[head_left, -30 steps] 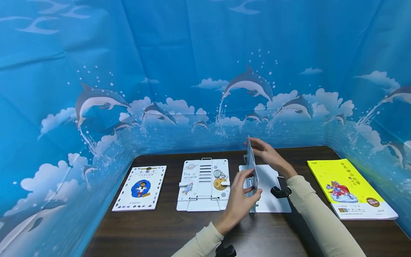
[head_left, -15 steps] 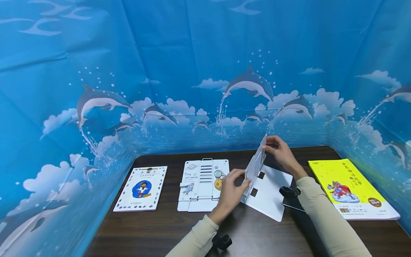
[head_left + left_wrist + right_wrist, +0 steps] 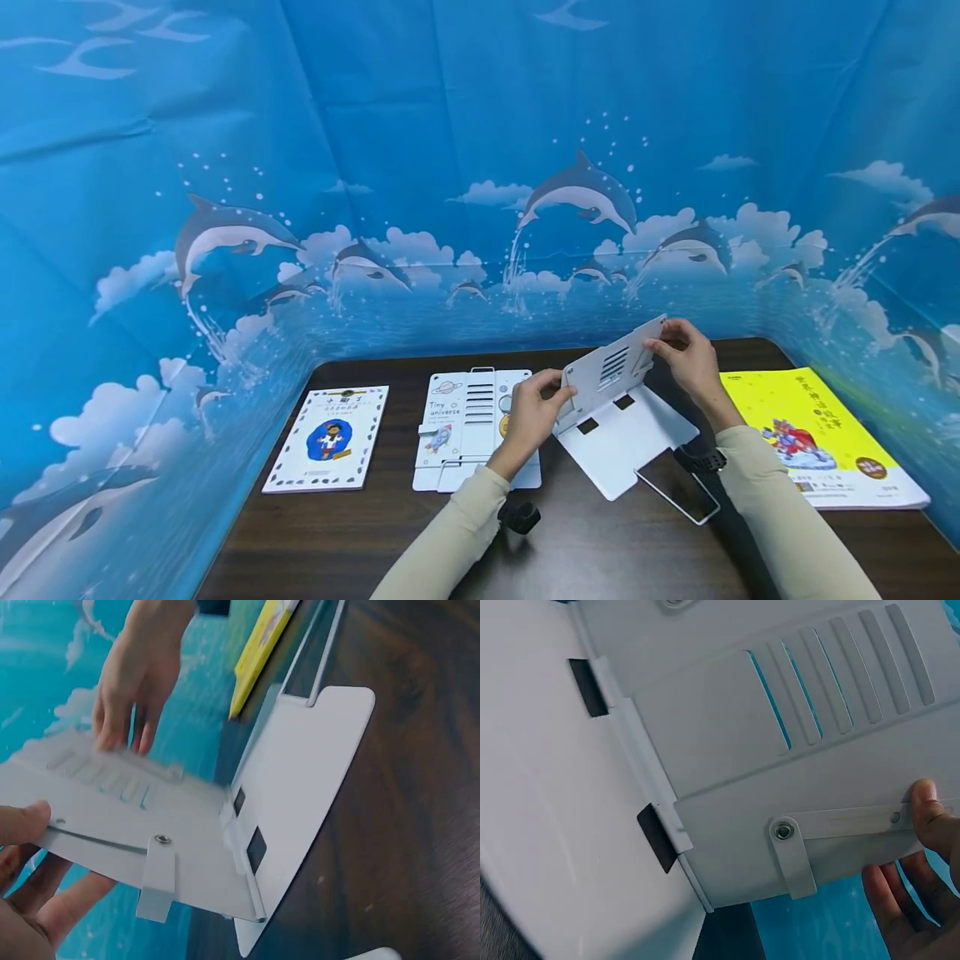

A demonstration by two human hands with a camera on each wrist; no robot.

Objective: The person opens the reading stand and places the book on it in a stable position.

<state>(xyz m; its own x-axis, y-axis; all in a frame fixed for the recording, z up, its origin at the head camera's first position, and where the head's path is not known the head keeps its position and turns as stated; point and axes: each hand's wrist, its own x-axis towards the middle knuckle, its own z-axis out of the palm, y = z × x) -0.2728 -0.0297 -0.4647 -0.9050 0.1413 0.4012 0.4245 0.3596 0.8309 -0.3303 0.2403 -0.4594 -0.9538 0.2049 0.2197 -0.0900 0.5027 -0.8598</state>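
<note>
A white folding book stand (image 3: 611, 365) is tilted up off the dark table, its slotted panel standing from a flat white base plate (image 3: 633, 437) along a hinge. My left hand (image 3: 532, 417) pinches the panel's left edge, thumb on the near face and fingers behind, as the left wrist view shows. At the upper right edge my right hand (image 3: 692, 367) pinches the same panel; its thumb (image 3: 927, 814) lies on the slotted side in the right wrist view. A thin wire loop (image 3: 678, 502) sticks out from the base plate toward the right wrist.
A second book stand (image 3: 446, 429) with a space print lies flat, partly behind the left hand. Farther left is a white book (image 3: 330, 442); a yellow book (image 3: 817, 433) lies right, partly behind the right arm. A dolphin-print curtain (image 3: 450, 208) surrounds the table (image 3: 420, 550).
Both hands have turned the book stand so its slotted panel face comes into view, and the panel has shifted right. The base plate and wire loop have swung round with it.
</note>
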